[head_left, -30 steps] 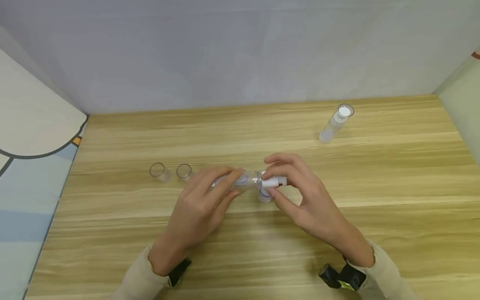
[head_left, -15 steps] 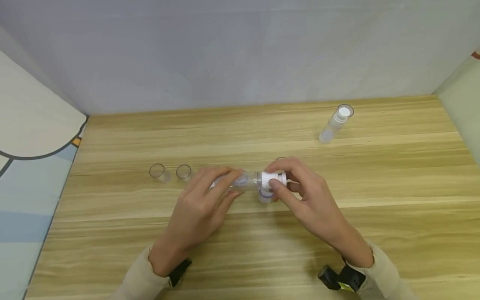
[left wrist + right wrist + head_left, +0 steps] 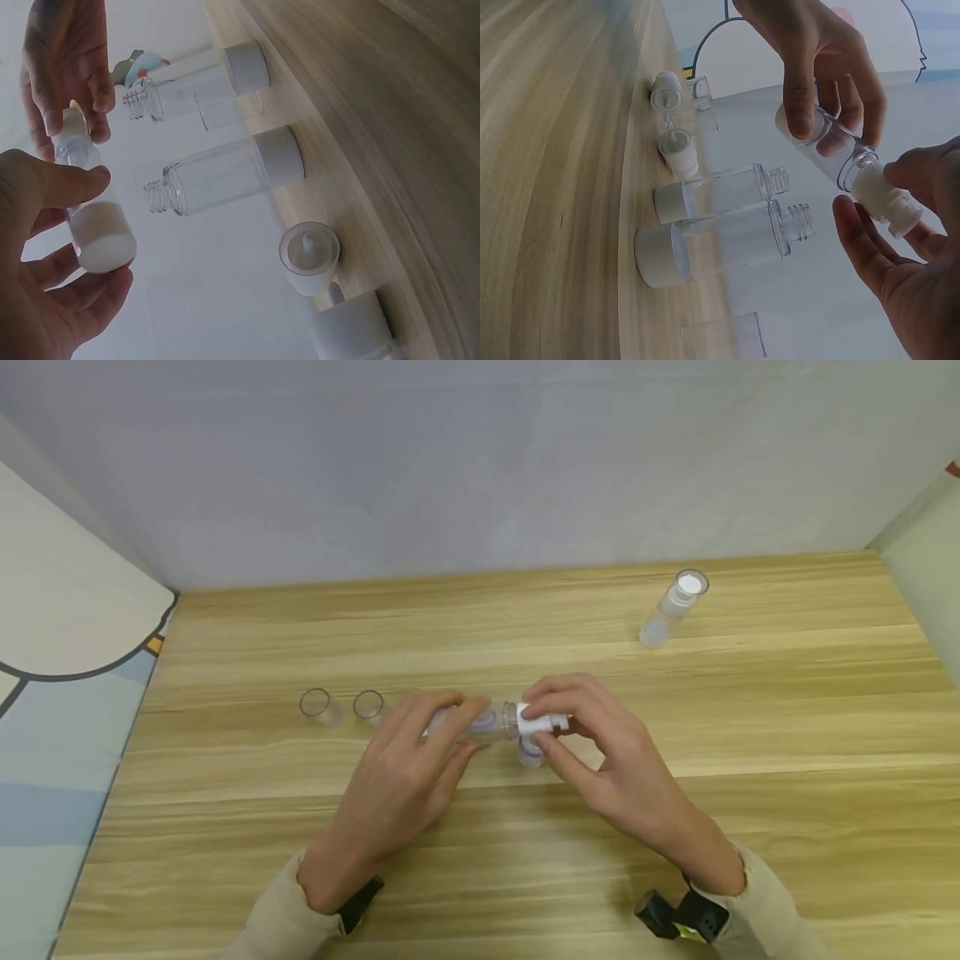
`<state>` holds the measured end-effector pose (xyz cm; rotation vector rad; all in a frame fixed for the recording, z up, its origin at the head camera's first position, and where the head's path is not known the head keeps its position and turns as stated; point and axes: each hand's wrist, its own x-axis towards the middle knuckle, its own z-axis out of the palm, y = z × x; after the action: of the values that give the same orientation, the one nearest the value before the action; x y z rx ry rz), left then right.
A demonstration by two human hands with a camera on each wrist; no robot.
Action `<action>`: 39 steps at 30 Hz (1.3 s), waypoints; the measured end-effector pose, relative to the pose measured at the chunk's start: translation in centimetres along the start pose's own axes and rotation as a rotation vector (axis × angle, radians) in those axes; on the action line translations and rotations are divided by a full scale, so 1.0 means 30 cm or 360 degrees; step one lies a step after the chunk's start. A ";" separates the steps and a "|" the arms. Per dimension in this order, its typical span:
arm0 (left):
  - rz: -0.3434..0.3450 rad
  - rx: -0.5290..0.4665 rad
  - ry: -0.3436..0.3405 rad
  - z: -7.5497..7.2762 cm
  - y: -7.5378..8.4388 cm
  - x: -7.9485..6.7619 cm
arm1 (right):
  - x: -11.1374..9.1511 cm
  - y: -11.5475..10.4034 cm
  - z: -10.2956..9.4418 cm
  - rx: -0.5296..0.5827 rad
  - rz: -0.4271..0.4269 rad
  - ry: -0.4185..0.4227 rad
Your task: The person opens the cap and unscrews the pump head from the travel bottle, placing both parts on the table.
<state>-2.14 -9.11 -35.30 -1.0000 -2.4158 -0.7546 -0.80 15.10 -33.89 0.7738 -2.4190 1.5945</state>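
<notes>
My left hand (image 3: 401, 768) grips a clear bottle (image 3: 829, 150) with a white base (image 3: 105, 240), held level above the table with its neck to the right. On the neck sits a white pump head (image 3: 534, 720). My right hand (image 3: 611, 752) has its thumb and fingers around this pump head. Below the held bottle, another clear bottle (image 3: 531, 753) partly shows in the head view. The wrist views reveal two upright clear bottles with bare threaded necks, a nearer bottle (image 3: 221, 176) and a second bottle (image 3: 187, 94).
Two clear caps, a left cap (image 3: 315, 702) and a right cap (image 3: 368, 704), stand left of my hands. White pump parts (image 3: 678, 152) lie on the table. At the back right stands a capped pump bottle (image 3: 667, 614), before a pale wall (image 3: 480, 468).
My right fingers closed further round the pump head, then shifted back along its top; the pump head looks turned. My left hand and the bottle stay nearly in place.
</notes>
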 end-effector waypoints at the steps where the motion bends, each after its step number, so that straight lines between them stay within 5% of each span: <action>1: 0.0000 0.0000 0.0001 0.001 0.000 0.001 | 0.000 0.000 0.001 -0.0006 -0.0022 -0.0003; 16: -0.0014 -0.0018 0.0020 0.009 0.000 -0.003 | 0.003 -0.003 0.002 -0.0037 -0.0188 0.0021; 28: -0.0002 -0.0020 0.0033 0.011 0.004 -0.001 | 0.005 -0.012 0.003 0.0288 0.0476 0.0033; 33: -0.0002 -0.0018 0.0029 0.012 0.005 -0.001 | 0.009 -0.015 0.003 0.0260 0.0501 0.0028; 39: -0.0018 -0.0043 0.0000 0.010 0.003 -0.001 | 0.004 -0.005 -0.001 0.0078 0.0312 0.0032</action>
<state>-2.10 -8.88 -35.53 -0.9974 -2.4190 -0.7934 -0.83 15.02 -33.71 0.5388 -2.5173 1.7271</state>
